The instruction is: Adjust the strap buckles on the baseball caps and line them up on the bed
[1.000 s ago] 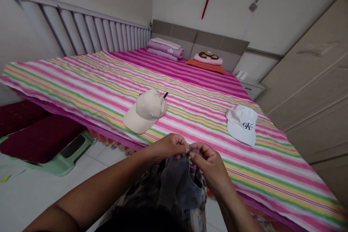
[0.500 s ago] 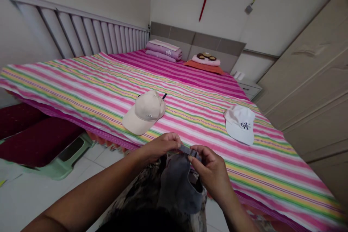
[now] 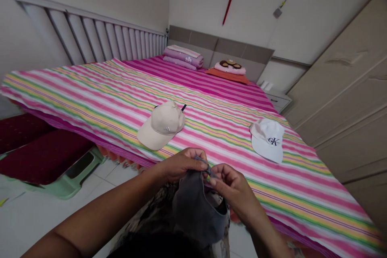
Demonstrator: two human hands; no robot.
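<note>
Head cam view: both hands are busy with a gray baseball cap (image 3: 193, 209), right in front of the body by the near edge of the bed. The left hand (image 3: 186, 165) has thumb and fingers pinched tight on the cap's back strap (image 3: 209, 172), and the right hand (image 3: 232, 181) is pinching the same strap just beside it. The rest of the cap hangs below, with the curved back opening facing the right hand. Can't make out the buckle, fingers cover too much

On the striped sheet (image 3: 217, 121) just past the hands there's a beige baseball cap (image 3: 167, 119), brim toward the near left, and well off to the right a white baseball cap (image 3: 267, 139) with dark "CK" letters. Farther back, a folded purple blanket (image 3: 183, 58) sits near the gray-brown headboard (image 3: 193, 39). Down on the left there's a green plastic stool (image 3: 68, 185) with a dark red cover (image 3: 45, 155) on top
</note>
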